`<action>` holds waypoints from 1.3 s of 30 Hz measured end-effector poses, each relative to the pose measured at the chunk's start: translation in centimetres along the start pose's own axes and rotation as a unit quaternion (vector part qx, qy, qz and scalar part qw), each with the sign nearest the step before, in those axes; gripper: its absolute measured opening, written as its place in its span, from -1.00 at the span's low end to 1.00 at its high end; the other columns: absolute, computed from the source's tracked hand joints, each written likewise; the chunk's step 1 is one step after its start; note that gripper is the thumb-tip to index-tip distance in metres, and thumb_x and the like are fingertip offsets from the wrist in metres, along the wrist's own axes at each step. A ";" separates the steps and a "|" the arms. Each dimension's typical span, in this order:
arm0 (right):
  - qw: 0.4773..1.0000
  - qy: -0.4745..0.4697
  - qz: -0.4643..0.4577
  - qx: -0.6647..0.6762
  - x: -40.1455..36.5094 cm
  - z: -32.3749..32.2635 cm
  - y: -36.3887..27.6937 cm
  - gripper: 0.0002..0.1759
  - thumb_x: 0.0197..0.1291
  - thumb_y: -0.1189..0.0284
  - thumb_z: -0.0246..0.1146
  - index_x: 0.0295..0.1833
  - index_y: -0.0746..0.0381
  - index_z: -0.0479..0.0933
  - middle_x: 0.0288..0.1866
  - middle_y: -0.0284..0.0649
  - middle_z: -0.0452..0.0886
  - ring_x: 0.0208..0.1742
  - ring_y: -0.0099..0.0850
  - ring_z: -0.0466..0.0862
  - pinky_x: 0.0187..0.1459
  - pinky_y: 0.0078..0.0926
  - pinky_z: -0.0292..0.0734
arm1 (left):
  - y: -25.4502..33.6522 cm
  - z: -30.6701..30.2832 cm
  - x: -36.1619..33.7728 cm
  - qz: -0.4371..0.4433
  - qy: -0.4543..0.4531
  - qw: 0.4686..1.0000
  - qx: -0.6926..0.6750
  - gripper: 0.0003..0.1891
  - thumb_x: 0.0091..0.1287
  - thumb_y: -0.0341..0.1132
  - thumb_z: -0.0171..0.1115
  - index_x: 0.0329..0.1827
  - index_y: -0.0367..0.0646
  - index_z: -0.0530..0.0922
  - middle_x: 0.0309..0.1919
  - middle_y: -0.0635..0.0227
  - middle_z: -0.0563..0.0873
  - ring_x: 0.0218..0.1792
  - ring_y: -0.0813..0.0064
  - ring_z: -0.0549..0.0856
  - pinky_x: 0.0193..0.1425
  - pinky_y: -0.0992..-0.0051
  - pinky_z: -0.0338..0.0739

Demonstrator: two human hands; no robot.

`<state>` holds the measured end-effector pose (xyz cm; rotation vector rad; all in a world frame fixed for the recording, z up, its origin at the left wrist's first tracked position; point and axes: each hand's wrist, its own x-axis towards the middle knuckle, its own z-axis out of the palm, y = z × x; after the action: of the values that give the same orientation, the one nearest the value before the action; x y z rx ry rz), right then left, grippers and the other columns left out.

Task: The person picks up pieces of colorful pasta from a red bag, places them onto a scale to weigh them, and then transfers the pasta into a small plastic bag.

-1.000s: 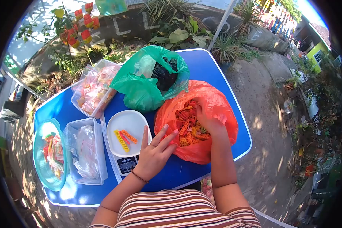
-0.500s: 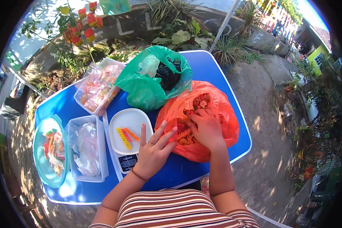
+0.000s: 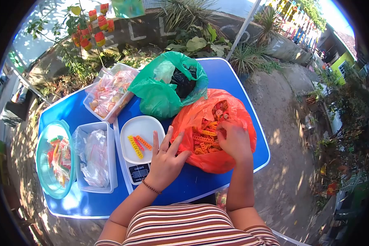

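Observation:
An orange-red plastic bag lies open on the blue table, full of yellow, orange and red spiral snack sticks. My right hand is at the bag's opening, fingers bent down over the snacks; whether a piece is between its fingertips is hidden. My left hand, with a ring and a beaded bracelet, is spread beside the bag's left edge, holding nothing. To its left, a white plate sits on a kitchen scale and bears one yellow, one red and one orange stick.
Behind the red bag stands a green bag holding a black bag. At the left are a tub of packed snacks, a tub of clear plastic bags and a teal basket with filled packets. A pole rises at the table's far edge.
My right hand has lifted slightly and moved right, uncovering more snacks. My left hand stays spread in nearly the same place. The view has shifted a little.

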<state>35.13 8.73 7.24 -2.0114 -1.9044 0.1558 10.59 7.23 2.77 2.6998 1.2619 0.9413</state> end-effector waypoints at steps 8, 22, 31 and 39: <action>0.997 -0.064 0.029 -0.006 2.0 0.7 -1.1 -0.62 0.28 0.38 0.34 0.21 0.14 0.63 -0.17 -0.07 0.77 -0.08 -0.01 0.77 0.00 -0.06 0.66 | -0.1 -0.1 0.3 -0.009 -0.023 1.000 0.000 -0.93 0.20 -0.24 0.48 -0.27 0.16 0.79 0.49 0.04 0.51 0.61 -0.22 0.26 0.65 -0.39 -0.17; 0.989 -0.042 -0.033 0.140 -2.2 -2.0 0.2 -0.79 0.16 0.50 0.43 -0.08 0.32 0.74 -0.27 0.03 0.77 -0.29 -0.02 0.78 -0.19 -0.23 0.67 | -0.5 -0.1 0.6 -0.022 -0.039 0.999 -0.022 -0.95 0.20 -0.23 0.49 -0.29 0.15 0.79 0.49 -0.05 0.48 0.60 -0.31 0.24 0.62 -0.45 -0.18; 0.991 0.121 0.058 0.009 1.1 -3.4 3.0 -0.73 0.30 0.48 0.27 0.01 0.41 0.69 -0.23 0.24 0.71 -0.17 0.15 0.73 -0.08 -0.01 0.62 | -0.4 -0.1 1.8 -0.014 -0.033 0.999 -0.036 -0.90 0.18 -0.26 0.50 -0.26 0.12 0.79 0.46 -0.12 0.49 0.61 -0.31 0.23 0.61 -0.46 -0.17; 0.991 0.125 -0.038 0.040 5.3 -1.5 3.4 -0.39 0.29 0.52 0.19 0.48 0.04 0.46 -0.06 0.18 0.73 -0.02 0.14 0.73 0.07 0.04 0.61 | -0.7 -1.5 5.4 -0.009 -0.079 0.993 -0.090 -0.42 0.35 0.12 0.27 0.39 0.10 0.61 0.48 -0.09 0.49 0.61 -0.36 0.17 0.64 -0.39 -0.31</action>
<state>39.28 13.60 8.40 -1.8098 -1.7825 -0.0392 11.98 11.15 6.65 2.5627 1.1116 0.7791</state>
